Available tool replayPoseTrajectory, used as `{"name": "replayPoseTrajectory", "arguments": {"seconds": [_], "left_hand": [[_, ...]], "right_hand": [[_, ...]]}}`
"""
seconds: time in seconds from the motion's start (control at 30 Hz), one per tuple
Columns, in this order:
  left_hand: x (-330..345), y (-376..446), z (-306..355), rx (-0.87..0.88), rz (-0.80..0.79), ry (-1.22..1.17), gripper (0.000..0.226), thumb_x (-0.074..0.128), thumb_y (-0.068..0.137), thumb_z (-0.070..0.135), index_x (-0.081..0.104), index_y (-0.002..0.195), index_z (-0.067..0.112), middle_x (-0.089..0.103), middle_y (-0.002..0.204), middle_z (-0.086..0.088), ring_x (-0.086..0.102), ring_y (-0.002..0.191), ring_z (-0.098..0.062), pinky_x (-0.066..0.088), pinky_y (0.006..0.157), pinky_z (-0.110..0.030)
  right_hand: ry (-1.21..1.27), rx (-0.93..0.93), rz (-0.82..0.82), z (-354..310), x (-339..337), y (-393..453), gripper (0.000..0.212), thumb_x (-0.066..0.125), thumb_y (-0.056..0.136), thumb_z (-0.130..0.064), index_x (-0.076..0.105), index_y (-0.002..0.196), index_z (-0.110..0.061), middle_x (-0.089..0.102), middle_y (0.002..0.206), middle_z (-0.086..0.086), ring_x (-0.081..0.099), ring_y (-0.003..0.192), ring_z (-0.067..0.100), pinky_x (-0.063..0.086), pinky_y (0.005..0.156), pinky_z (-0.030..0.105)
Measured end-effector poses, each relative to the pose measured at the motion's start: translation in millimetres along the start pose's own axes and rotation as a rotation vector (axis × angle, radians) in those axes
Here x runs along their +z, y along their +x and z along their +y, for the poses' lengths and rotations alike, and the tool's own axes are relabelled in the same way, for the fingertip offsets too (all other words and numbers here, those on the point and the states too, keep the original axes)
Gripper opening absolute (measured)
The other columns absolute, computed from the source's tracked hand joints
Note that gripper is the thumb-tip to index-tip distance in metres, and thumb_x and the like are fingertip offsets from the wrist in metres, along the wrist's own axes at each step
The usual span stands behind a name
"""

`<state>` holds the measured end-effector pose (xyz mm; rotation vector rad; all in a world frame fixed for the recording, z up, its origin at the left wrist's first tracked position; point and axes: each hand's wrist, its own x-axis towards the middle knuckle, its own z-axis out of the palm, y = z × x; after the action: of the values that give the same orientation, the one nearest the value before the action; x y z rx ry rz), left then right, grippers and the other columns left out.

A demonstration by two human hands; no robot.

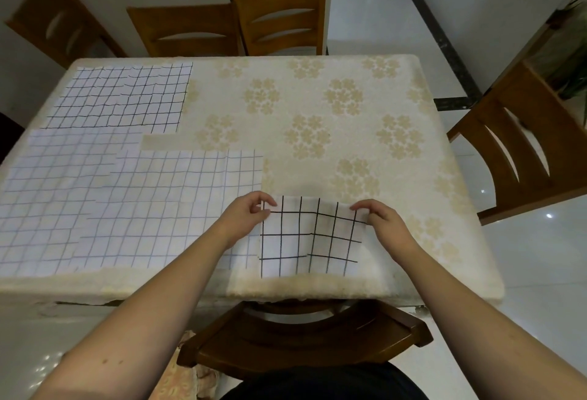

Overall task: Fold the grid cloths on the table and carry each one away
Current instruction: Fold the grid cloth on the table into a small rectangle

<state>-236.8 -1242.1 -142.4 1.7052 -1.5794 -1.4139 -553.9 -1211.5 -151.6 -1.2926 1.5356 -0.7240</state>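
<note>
A: Start wide. What is on the cream tablecloth with pale gold flower clusters (317, 107)?

B: Along its left side, several white cloths with thin grid lines (95, 202) lie flat and overlapping, and a crumpled white cloth with bolder black lines (124, 94) sits at the far left corner. None of these look folded yet. Brown wooden chairs stand around the table.

A: And the one being worked?

B: The small white cloth with a wide black grid (309, 237) lies at the near edge, just in front of the person, its left side overlapping the nearest thin-lined cloth. It already looks doubled.

A: The hands?

B: The left hand (247, 212) pinches its far left corner between thumb and fingers, and the right hand (378, 217) pinches the far right corner. They sit at opposite corners, and that far edge looks slightly raised.

A: So how should this fold go?

B: I'd judge it best to keep the held edge taut and level, bring both corners together onto the near edge so the black lines meet, then press the crease flat. The main risk is dragging the thin-lined cloth beneath along with it.
</note>
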Motion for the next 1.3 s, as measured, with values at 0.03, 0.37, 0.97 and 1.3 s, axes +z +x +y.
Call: {"name": "replayPoseTrajectory", "arguments": {"seconds": [0.03,0.37,0.97,1.3], "left_hand": [[0,0,3,0.019,0.009,-0.006,0.021,0.06,0.094,0.009,0.065,0.096,0.029,0.035,0.066,0.004,0.039,0.052,-0.001,0.037,0.057,-0.02],[-1,-8,57,0.215,-0.148,0.223,0.046,0.062,0.093,0.018,0.047,0.123,0.05,0.062,0.102,0.004,0.067,0.078,-0.003,0.048,0.079,-0.02],[14,-21,95,0.292,-0.28,0.298,0.034,0.065,0.092,0.02,0.057,0.119,0.039,0.073,0.101,0.016,0.067,0.093,0.005,0.051,0.085,-0.014],[33,-18,64,0.196,-0.262,0.183,0.017,0.057,0.096,0.033,0.066,0.108,0.026,0.073,0.102,0.011,0.068,0.096,-0.003,0.053,0.094,-0.036]], "right_hand": [[0.029,-0.004,0.004,-2,1,-1,0.04,0.042,0.091,0.001,0.067,0.104,-0.027,0.067,0.112,-0.012,0.06,0.107,0.011,0.046,0.087,0.03],[-0.231,-0.125,-0.122,-12,4,6,0.044,0.065,0.089,-0.043,0.054,0.132,-0.038,0.064,0.114,-0.022,0.055,0.107,-0.011,0.037,0.091,0.012],[-0.461,-0.202,-0.253,-32,6,17,0.017,0.063,0.093,-0.025,0.067,0.109,-0.032,0.07,0.09,-0.014,0.062,0.087,-0.001,0.05,0.089,0.025],[-0.437,-0.224,-0.03,-32,-3,9,0.023,0.06,0.09,-0.012,0.073,0.101,-0.028,0.07,0.099,-0.014,0.057,0.085,-0.007,0.038,0.073,0.002]]}}
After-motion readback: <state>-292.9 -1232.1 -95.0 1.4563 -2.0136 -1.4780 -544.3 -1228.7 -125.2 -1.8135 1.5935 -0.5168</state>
